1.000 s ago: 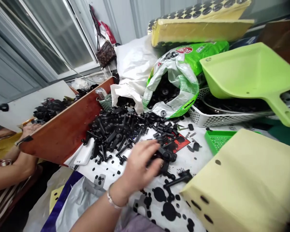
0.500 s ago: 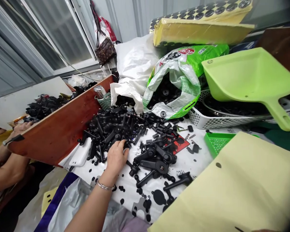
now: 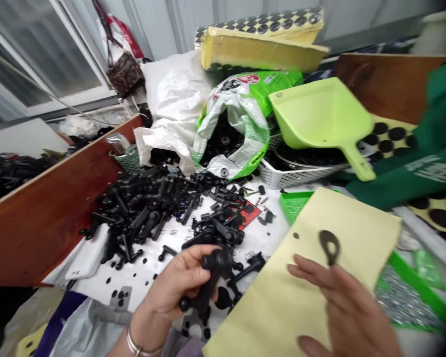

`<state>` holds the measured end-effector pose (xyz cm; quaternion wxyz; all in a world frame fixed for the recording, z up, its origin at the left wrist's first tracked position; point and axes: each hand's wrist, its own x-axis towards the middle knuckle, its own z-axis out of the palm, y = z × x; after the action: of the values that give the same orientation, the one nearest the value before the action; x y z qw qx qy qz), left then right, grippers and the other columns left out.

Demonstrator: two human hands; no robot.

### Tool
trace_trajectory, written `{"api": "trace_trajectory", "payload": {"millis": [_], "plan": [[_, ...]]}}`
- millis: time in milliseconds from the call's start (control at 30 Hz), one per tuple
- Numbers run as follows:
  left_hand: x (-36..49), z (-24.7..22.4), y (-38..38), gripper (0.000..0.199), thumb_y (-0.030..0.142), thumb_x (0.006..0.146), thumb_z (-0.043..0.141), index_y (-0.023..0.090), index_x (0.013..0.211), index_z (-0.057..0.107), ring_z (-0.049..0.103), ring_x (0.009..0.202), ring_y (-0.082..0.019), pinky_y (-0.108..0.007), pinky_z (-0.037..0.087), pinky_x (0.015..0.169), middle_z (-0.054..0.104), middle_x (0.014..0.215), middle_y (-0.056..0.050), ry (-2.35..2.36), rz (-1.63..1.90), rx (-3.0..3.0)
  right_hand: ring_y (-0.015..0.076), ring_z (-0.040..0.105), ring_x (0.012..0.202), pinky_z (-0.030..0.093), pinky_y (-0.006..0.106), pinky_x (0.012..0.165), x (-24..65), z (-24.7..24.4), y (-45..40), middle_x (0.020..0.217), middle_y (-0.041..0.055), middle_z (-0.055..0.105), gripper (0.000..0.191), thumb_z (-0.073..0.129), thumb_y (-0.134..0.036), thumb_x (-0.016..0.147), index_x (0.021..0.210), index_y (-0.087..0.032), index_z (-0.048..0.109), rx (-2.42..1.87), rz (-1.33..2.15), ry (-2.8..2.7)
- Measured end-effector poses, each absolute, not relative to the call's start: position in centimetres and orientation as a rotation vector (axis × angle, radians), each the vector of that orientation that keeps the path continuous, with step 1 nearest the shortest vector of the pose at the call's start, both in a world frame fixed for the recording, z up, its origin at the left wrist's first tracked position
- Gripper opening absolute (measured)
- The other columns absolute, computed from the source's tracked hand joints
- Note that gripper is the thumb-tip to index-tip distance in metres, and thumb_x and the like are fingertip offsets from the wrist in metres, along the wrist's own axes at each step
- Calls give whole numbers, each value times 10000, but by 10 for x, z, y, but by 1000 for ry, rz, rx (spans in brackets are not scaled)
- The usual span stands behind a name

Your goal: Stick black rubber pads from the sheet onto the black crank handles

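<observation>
In my left hand [image 3: 186, 277] is a black plastic joint arm [image 3: 211, 277], gripped between thumb and fingers, with a rounded head at the top and a small ball end lower down. My right hand [image 3: 351, 312] is blurred, its fingers stretched and apart over a pale yellow sheet [image 3: 271, 302]. At one of its fingertips shows a black teardrop-shaped sticker [image 3: 324, 244] with a hole; whether it clings to the finger I cannot tell. A small black dot [image 3: 296, 235] is on the sheet. Behind my left hand lies a pile of similar black arms [image 3: 141, 203].
A red-brown board [image 3: 52, 218] borders the table on the left. At the back are a white sack [image 3: 176, 84], a green-white bag [image 3: 258, 129] of black parts, and a white basket [image 3: 297, 176] under a light green dustpan [image 3: 323, 114]. A green tray [image 3: 423, 292] holds small metal pieces.
My left hand has come back from the pile with a black joint arm. My right hand has come into view over the yellow sheet. The view has turned to the right.
</observation>
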<state>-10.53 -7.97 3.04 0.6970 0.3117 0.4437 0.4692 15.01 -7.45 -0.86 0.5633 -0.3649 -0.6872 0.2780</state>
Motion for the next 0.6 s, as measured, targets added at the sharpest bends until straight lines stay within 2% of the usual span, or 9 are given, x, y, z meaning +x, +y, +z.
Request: {"api": "trace_trajectory", "payload": {"millis": [33,67,200,233,300,367,433,500,600], "plan": [[-90,28,-81,447,349,590,794,167,976,662,536,441,-91,-199,454,452,613,601,0,852,960,590,351,605,1056,553,507,826,145,-2,-79,1252,153,567,722,621,-289,805,1428,-273,256,-873,730,-1662],[-77,25,-82,412,330,582,803,151,930,674,530,439,-83,-193,457,452,615,601,-6,761,881,521,340,562,1126,543,490,856,140,3,-84,1285,152,541,713,603,-284,823,1431,-257,233,-912,797,-1693],[-42,12,-81,318,348,626,784,108,812,690,526,461,-79,-193,463,480,609,595,-21,660,737,464,262,567,1123,526,405,895,134,4,-96,1223,125,571,650,538,-263,874,1423,-261,191,-977,922,-1709],[-40,10,-81,314,356,657,765,111,840,692,529,472,-81,-196,461,495,605,601,-18,687,745,512,248,574,1107,517,394,907,135,2,-95,1202,118,577,650,533,-248,875,1423,-260,183,-973,915,-1707],[-39,9,-81,343,332,728,721,153,1016,667,575,585,-106,-215,474,589,627,694,-24,798,820,691,230,581,1073,502,379,921,137,-2,-92,1174,113,577,670,542,-218,860,1422,-246,178,-1001,873,-1691],[-41,10,-83,490,270,772,692,232,1238,547,606,813,-151,-260,467,763,654,895,-44,916,885,945,215,598,1005,515,356,888,138,-4,-88,1135,104,581,697,558,-196,838,1422,-233,179,-1052,840,-1676],[-42,12,-85,615,231,790,674,286,1349,423,570,989,-191,-317,420,896,634,1063,-59,971,883,1142,204,601,955,520,346,857,136,-5,-84,1114,93,578,705,562,-184,826,1420,-238,187,-1085,832,-1673],[-41,12,-87,605,223,806,652,284,1358,414,555,1037,-210,-340,407,923,624,1107,-71,971,863,1166,200,589,954,505,350,863,134,-4,-82,1117,85,567,710,566,-183,823,1421,-248,189,-1073,866,-1684],[-38,11,-85,496,226,810,645,240,1286,505,595,932,-181,-283,454,824,654,1021,-69,927,893,984,185,558,956,470,337,882,138,0,-80,1105,69,548,642,575,-179,832,1391,-263,271,-1010,928,-1621]]}}
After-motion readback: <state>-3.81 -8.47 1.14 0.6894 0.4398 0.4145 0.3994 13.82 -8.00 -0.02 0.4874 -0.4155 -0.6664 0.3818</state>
